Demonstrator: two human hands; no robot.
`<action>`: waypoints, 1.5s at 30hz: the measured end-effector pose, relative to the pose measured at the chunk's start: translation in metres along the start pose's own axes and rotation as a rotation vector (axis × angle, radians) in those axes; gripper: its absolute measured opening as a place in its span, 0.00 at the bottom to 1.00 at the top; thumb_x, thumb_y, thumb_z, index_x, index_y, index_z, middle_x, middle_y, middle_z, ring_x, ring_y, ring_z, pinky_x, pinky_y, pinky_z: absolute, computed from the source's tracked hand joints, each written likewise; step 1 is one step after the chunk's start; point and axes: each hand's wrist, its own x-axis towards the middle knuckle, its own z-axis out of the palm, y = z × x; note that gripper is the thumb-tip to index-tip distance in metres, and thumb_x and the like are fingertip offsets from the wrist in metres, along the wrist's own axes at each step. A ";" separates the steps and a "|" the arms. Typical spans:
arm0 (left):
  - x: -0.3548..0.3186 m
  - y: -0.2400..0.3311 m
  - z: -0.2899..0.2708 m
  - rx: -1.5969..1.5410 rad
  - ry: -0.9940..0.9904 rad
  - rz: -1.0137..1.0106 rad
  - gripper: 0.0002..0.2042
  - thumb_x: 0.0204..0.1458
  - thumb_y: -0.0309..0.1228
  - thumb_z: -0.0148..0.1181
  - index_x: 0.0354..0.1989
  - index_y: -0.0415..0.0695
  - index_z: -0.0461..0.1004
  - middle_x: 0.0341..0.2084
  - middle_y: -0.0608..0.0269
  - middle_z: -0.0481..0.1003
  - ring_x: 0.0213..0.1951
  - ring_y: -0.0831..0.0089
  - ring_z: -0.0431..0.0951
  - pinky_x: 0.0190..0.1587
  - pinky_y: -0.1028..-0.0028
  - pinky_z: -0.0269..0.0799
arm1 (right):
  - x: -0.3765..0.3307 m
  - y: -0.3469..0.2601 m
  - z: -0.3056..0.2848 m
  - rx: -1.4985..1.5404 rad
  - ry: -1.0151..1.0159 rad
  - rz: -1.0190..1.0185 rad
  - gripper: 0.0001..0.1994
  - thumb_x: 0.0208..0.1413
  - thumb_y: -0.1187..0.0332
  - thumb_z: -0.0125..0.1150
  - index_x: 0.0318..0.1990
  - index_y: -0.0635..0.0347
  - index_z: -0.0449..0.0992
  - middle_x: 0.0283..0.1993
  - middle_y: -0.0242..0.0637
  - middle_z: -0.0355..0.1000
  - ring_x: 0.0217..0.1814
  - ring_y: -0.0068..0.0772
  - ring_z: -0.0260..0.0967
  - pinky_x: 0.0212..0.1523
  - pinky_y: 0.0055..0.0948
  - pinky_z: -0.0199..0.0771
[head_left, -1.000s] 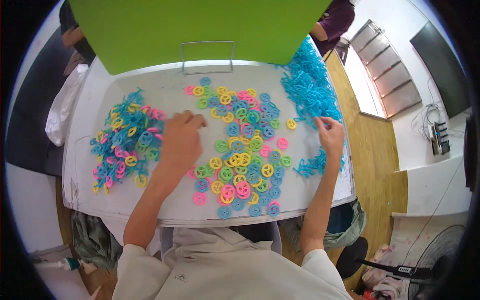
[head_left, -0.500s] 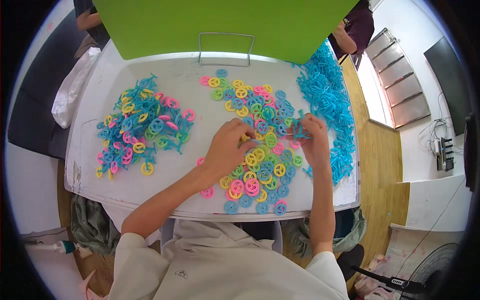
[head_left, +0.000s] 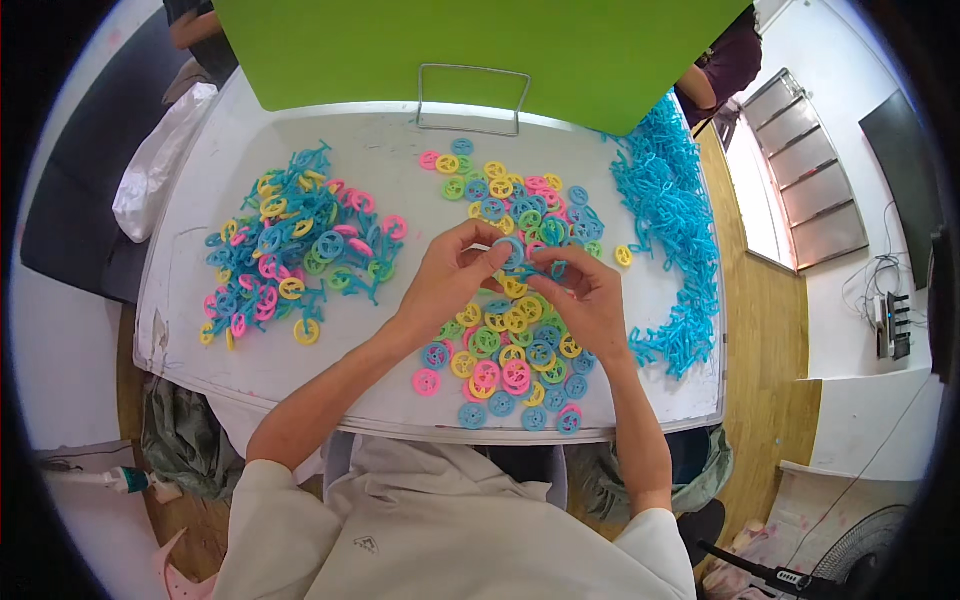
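Above the middle of the white table, both hands meet over a strip of loose spoked wheels in blue, yellow, pink and green. The left hand pinches a blue spoked wheel between thumb and forefinger, raised clear of the ones beneath. The right hand has its thumb and fingers drawn together at that wheel's right edge, closed on a slim teal stem that shows only in part; whether stem and wheel are joined cannot be told behind the fingertips.

To the left lies a mixed heap of teal stems with coloured wheels among them, many apparently attached. Along the right side runs a long bank of bare teal stems, with a lone yellow wheel just beside it. A green panel stands at the far edge.

The step in hand seems to be fitting wheel to stem. What it calls for now is fine alignment: the left fingers keeping the wheel steady, the right lining up the stem's end and pressing, without either grip slipping on such small, smooth parts.
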 end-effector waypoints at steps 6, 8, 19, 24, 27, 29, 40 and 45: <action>-0.003 -0.002 0.003 -0.059 0.025 -0.004 0.02 0.58 0.25 0.53 0.36 0.40 0.68 0.34 0.64 0.73 0.37 0.79 0.75 0.40 0.75 0.76 | -0.002 0.010 0.004 0.098 0.049 -0.011 0.09 0.51 0.81 0.62 0.40 0.66 0.76 0.39 0.33 0.75 0.40 0.21 0.73 0.40 0.19 0.73; -0.003 -0.003 0.003 -0.031 0.055 0.011 0.01 0.58 0.23 0.52 0.36 0.40 0.68 0.33 0.64 0.74 0.38 0.79 0.75 0.41 0.75 0.76 | -0.003 0.009 0.007 -0.017 0.081 -0.015 0.08 0.52 0.80 0.61 0.40 0.66 0.76 0.36 0.33 0.75 0.37 0.21 0.73 0.39 0.19 0.73; -0.005 -0.002 0.006 -0.125 0.132 -0.010 0.02 0.57 0.21 0.52 0.37 0.40 0.69 0.33 0.65 0.75 0.38 0.80 0.74 0.43 0.77 0.73 | -0.005 0.013 0.018 0.103 0.130 -0.029 0.05 0.53 0.80 0.60 0.38 0.67 0.77 0.36 0.35 0.75 0.37 0.23 0.74 0.40 0.20 0.74; -0.002 -0.008 0.002 -0.078 0.079 0.042 0.04 0.56 0.19 0.51 0.39 0.39 0.71 0.38 0.62 0.77 0.40 0.79 0.75 0.46 0.76 0.73 | -0.005 0.012 0.021 0.066 0.163 -0.090 0.05 0.54 0.79 0.59 0.39 0.68 0.76 0.38 0.35 0.74 0.38 0.25 0.74 0.42 0.23 0.76; -0.002 -0.004 0.008 0.075 0.134 0.203 0.08 0.56 0.17 0.50 0.40 0.36 0.75 0.36 0.61 0.78 0.38 0.78 0.77 0.42 0.77 0.74 | -0.003 0.012 0.017 0.348 0.107 0.057 0.06 0.56 0.77 0.59 0.41 0.68 0.75 0.37 0.35 0.74 0.38 0.26 0.74 0.42 0.25 0.78; -0.005 0.001 0.012 0.056 0.138 0.223 0.09 0.56 0.17 0.49 0.41 0.36 0.76 0.37 0.60 0.78 0.38 0.77 0.77 0.43 0.77 0.74 | -0.005 0.006 0.019 0.462 0.148 0.161 0.08 0.58 0.73 0.58 0.42 0.68 0.74 0.37 0.35 0.74 0.37 0.25 0.74 0.41 0.26 0.79; -0.011 -0.013 0.020 0.112 0.225 0.304 0.11 0.57 0.17 0.48 0.45 0.34 0.75 0.41 0.57 0.78 0.40 0.77 0.77 0.46 0.77 0.74 | -0.004 -0.004 0.025 0.522 0.254 0.333 0.09 0.56 0.72 0.61 0.42 0.68 0.75 0.36 0.36 0.75 0.36 0.24 0.75 0.39 0.22 0.79; -0.006 -0.010 0.016 -0.006 0.147 0.229 0.07 0.59 0.20 0.49 0.42 0.33 0.72 0.41 0.56 0.77 0.41 0.74 0.77 0.48 0.74 0.76 | -0.007 0.006 0.030 0.152 0.356 0.101 0.08 0.53 0.74 0.64 0.40 0.67 0.77 0.35 0.34 0.76 0.34 0.21 0.74 0.36 0.19 0.75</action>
